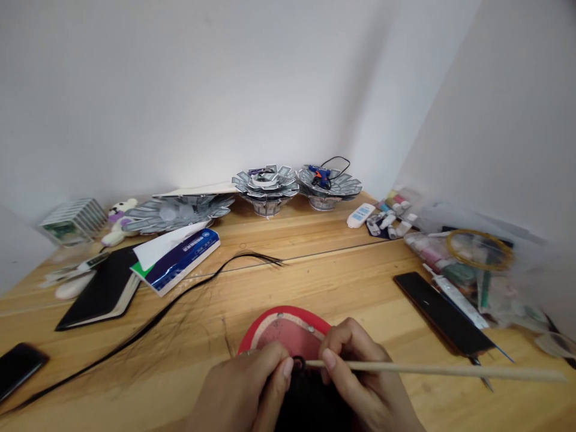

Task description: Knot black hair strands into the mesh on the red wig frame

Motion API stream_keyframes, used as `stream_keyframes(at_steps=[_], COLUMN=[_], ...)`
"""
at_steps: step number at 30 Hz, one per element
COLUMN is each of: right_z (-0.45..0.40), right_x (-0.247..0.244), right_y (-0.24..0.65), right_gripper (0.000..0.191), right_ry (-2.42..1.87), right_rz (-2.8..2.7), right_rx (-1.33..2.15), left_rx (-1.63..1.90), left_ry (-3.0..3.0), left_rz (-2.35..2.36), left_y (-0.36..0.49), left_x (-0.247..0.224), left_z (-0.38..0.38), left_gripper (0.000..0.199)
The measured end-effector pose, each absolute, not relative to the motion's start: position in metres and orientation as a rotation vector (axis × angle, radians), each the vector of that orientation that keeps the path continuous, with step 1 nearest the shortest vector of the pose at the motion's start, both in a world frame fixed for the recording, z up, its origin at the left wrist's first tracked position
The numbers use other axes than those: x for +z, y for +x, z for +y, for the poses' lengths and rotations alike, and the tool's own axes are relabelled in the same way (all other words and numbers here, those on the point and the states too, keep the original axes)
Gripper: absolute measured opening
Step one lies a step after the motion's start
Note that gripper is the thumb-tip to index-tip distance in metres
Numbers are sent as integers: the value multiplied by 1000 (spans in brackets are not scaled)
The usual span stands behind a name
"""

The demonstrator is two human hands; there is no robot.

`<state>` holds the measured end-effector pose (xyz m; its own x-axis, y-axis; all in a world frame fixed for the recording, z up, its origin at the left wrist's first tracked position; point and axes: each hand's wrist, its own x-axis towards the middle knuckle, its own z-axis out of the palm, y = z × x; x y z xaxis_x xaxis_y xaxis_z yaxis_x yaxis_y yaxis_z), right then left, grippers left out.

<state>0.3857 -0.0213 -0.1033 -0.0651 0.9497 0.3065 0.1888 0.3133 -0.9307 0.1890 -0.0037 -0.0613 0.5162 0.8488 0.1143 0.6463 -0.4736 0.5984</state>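
My left hand (243, 384) and my right hand (360, 375) work close together at the bottom centre. My right hand grips a long pale wooden stick (432, 368), which reaches far to the right. A small black loop (297, 362) sits at the stick's near end, under my left fingertips. Below it hangs a dark bundle of hair-like fibres (310, 408), partly hidden by my hands. Behind them lies a red-rimmed pink rounded board (288, 330). A long black hank of fibres (153, 318) stretches across the table to the left.
The wooden table (315, 282) meets white walls. On it are a black notebook (101, 288), a blue-and-white box (175, 261), a phone (18, 371), a black flat case (443, 313), a stuffed bag (477, 270), small tubes (389, 222), and silver paper bowls (267, 189), one holding a glue gun (319, 177).
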Motion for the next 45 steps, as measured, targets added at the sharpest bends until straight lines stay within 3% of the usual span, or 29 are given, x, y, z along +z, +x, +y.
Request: stream_keyframes(at_steps=[5,23,35,45], right_z=[-21,-18,-18,-16], right_x=[-103,-88,-86,-84], right_y=[386,384,383,384], right_gripper=[21,18,19,19], right_ry=[-1099,-1148,-1193,-1167], right_rz=[-1510,-1509,-1495,-1461], right_rx=[927,946,999,1017], left_rx=[306,110,-78,-537], left_ry=[2296,2420,2837,2580], left_rz=[1202,1263,1243,1238], left_y=[186,195,201,212], left_x=[-55,-41,-35,-18], left_z=[3,5,6,7], left_gripper=[33,37,31,40])
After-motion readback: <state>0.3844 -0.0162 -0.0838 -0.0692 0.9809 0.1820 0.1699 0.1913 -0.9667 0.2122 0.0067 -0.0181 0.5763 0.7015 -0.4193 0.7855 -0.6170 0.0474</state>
